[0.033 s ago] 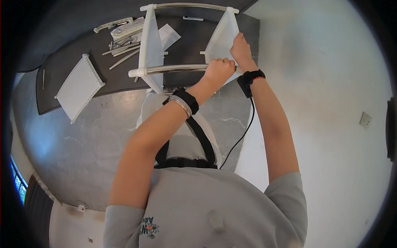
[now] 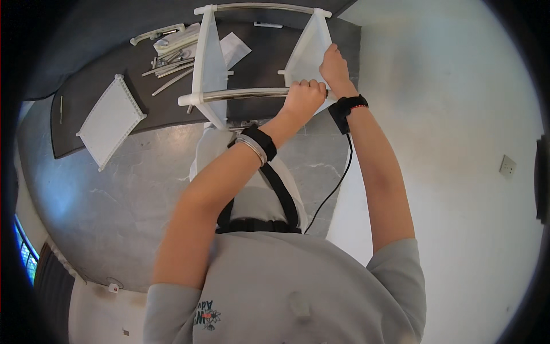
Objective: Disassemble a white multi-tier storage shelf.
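A partly assembled rack of two white panels and shiny metal tubes stands in front of me, near the top of the view. My left hand is closed round the near metal tube, close to its right end. With closed fingers my right hand grips the outer edge of the right white panel; its fingertips are partly hidden. The left white panel stands upright at the tube's other end. A far metal tube joins both panels along the top.
On the dark cushioned surface lie several loose metal tubes, a paper sheet and a white marker-like object. A loose white panel overhangs its front edge at left. A pale wall rises close on my right.
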Available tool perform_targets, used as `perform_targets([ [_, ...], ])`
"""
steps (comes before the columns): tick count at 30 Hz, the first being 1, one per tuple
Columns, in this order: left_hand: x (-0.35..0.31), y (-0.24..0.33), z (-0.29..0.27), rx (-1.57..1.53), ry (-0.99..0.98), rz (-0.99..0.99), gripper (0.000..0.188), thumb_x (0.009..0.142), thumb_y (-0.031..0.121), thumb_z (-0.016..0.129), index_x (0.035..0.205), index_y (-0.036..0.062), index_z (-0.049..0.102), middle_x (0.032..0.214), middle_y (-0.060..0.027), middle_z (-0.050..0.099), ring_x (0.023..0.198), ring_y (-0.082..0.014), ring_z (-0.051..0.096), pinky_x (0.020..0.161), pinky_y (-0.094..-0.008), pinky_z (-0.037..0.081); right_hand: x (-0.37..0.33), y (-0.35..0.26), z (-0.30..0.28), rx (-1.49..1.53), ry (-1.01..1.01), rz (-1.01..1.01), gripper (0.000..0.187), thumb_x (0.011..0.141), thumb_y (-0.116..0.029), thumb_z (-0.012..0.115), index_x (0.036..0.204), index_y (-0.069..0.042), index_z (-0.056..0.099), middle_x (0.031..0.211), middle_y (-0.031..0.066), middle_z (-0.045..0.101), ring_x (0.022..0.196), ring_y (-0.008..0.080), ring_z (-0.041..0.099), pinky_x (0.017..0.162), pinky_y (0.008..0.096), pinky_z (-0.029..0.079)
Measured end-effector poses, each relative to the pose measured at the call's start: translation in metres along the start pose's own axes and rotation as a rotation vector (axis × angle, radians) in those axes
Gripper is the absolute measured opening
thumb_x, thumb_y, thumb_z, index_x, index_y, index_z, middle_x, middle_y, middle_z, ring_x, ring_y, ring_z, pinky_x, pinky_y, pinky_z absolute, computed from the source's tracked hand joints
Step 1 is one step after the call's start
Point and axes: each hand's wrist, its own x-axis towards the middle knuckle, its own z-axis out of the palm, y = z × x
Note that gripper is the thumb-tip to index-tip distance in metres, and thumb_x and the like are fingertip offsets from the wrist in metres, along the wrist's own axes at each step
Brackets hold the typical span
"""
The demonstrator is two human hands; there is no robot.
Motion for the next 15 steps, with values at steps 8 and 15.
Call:
perform_targets([
  [8, 0.002, -0.004, 0.010, -0.100, -0.007, 0.034, 0.013, 0.076, 0.018, 0.059, 0.068, 0.0088, 0.055, 0.059, -0.0055, 0.062, 0.053, -0.0190, 0.063, 0.048, -0.0287, 0.049, 0.000, 0.005, -0.001, 0.006, -0.050, 0.014, 0.042, 0.070, -0.004, 0.062, 0.103, 0.005, 0.036, 0.103, 0.0265, 0.054, 0.090, 0.0445, 0.057, 0.077, 0.0454, 0.050],
  [15, 0.008, -0.012, -0.007, -0.210, -0.218, 0.004, 0.012, 0.075, 0.019, 0.060, 0.076, 0.0079, 0.064, 0.072, -0.0095, 0.065, 0.068, -0.0262, 0.066, 0.061, -0.0349, 0.053, 0.003, 0.006, 0.002, 0.012, -0.058, 0.016, 0.040, 0.071, -0.005, 0.060, 0.103, 0.005, 0.037, 0.104, 0.0259, 0.055, 0.093, 0.0442, 0.056, 0.080, 0.0454, 0.048],
])
